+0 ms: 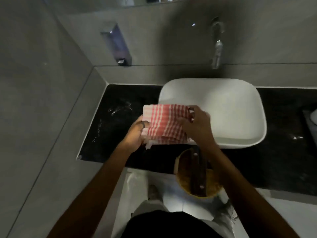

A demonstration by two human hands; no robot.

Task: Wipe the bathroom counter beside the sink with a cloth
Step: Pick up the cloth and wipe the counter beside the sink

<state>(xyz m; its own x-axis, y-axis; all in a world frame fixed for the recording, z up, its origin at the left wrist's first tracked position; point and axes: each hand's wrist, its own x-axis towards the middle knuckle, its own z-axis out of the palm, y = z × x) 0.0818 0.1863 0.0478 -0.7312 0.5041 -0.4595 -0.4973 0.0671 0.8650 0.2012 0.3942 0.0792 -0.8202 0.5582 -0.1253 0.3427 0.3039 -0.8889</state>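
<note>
Two bare hands hold a folded cloth with red and white checks [164, 123] over the black shiny stone counter [113, 127], just at the left edge of the white bowl-shaped sink [228, 107]. The left hand [135, 134] grips the near left side of the cloth, with its thumb on top and its fingers curled under. The right hand [197, 122] lies on top of the right side, with its fingers bent and pinching the far right corner. The cloth is folded into a thick, flat stack, and some loose white threads hang from its near edge. You cannot tell if the cloth touches the counter or sits a little above it.

The counter part left of the sink is dark, with small bright wet-looking marks on it. It ends at a grey tiled side wall [34, 100]. On the grey back wall hang a box-shaped soap holder [118, 45] on the left and a silver tap [217, 48] right above the sink.

Near the front edge of the counter, under the right arm, there is a round yellow bucket [197, 176] with a dark handle across it. Below it you can see the person's light trousers and a shoe on the pale floor.
</note>
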